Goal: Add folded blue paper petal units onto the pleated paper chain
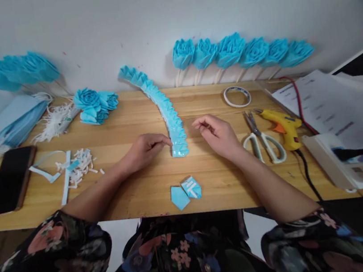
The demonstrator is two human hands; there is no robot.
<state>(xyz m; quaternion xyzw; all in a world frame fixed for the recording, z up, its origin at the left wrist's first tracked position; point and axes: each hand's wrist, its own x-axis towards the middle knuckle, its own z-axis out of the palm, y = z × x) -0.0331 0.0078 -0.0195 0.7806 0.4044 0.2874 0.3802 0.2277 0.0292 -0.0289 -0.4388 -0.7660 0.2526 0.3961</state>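
A long curved strip of folded blue paper petals runs from the wall toward me across the wooden table. My left hand rests on the table with its fingertips pinched against the strip's near end. My right hand hovers just right of the strip, fingers curled together in a pinch; what it holds, if anything, is too small to make out. Two loose folded blue petals lie near the table's front edge, between my arms.
Scissors, a yellow glue gun with its cable and a tape roll sit at right, beside papers. Blue paper roses lean on the wall. A phone, white scraps and stacked blue masks lie at left.
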